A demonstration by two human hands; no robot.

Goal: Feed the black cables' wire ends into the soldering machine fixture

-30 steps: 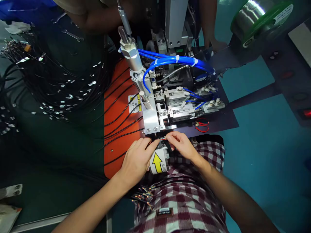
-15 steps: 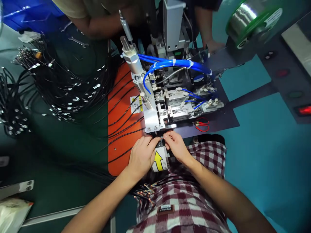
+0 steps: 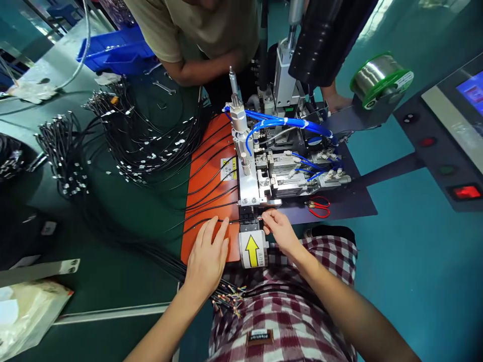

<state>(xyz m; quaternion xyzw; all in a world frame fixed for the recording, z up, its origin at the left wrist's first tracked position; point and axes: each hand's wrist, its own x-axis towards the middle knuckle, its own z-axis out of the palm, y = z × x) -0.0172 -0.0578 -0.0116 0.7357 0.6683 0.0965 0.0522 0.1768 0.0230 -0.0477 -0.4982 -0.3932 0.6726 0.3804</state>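
Fingers [image 3: 269,217] of the right hand [image 3: 281,230] are closed narrowly on the pale tip of a black cable [image 3: 244,219], which is stretched straight across dark blocks at the machine's near edge. By the left hand [image 3: 206,254], its fingers parted and extended, the smooth orange plate [image 3: 233,244] is touched where the same cable runs (whether it is pinned down by them cannot be told).

Close to the body, a burgundy-and-white checked cloth [image 3: 290,314] is worn, and beside it a bundle of slim cables [image 3: 228,297] is seen, their bared ends frayed into coloured strands. Just beyond, a rounded housing is covered by a glossy white label with a yellow arrow [image 3: 252,250].

Farther on, more black cables are laid side by side over the plate and led to a polished metal bracket [image 3: 249,188]. A red-handled tool [image 3: 320,206] is placed to its right. Above, shiny blue tubing [image 3: 294,123] is gathered in an arc by white ties. On the dark green table [image 3: 128,286], looped cables with white tips [image 3: 166,153] are heaped. Beyond, silvery wire is wound on a green-flanged spool [image 3: 379,75], and a tan shirt [image 3: 222,30] is worn by another person.
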